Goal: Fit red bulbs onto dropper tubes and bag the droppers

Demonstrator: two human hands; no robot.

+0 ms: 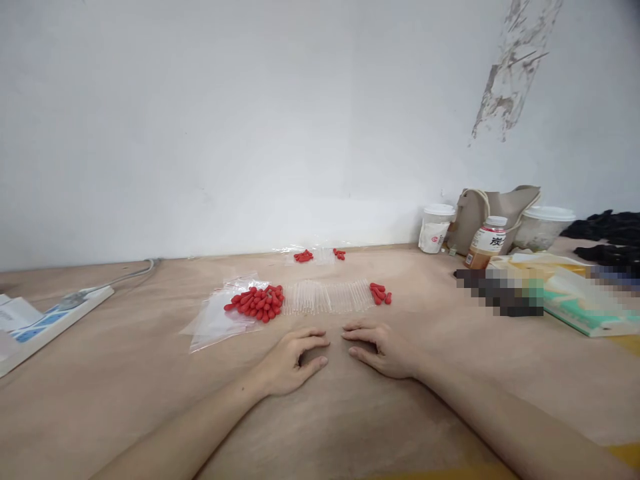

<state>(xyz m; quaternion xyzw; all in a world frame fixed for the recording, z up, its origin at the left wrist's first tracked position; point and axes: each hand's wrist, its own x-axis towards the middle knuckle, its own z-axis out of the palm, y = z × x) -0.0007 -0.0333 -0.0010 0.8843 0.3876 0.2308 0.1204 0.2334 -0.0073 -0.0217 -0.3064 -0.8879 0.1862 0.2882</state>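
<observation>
Head view: I look down on two bare hands at a brown table (150, 413), with a white wall (260, 133) behind it.
Tubes: I see thin, clear tubes (327, 297) lying side by side in a broad row just beyond the hands, pointing roughly away from them; some overlap or lean a little, and they are too fine for me to count.
Left bulbs: a heap of matt red bulbs (257, 305), rounded at one end and narrower at the other, sits at the row's left end, partly on flat clear bags (213, 327) with a reddish line along an edge.
Right bulbs: a few more red ones (379, 293) lie in a small cluster at the row's right end.
Far set: near the wall I make out two little red clusters (303, 256) with pale tubes between them and shiny clear film about them; I cannot tell whether the film encloses them.
Left hand: my left hand (299, 360) rests palm down, fingers loosely bent and pointing inward, thumb apart from the fingers; it grips nothing.
Right hand: my right hand (384, 348) mirrors it, relaxed, thumb spread from the fingers, and has hold of nothing.
Forearms: both come in from the lower corners and slant inward; the fingertips face each other across a gap, near the tubes.
Table's right: a cup (436, 230) and a bottle (487, 242) stand near the wall.
Table's left: a power strip (55, 327) lies slantwise.
</observation>
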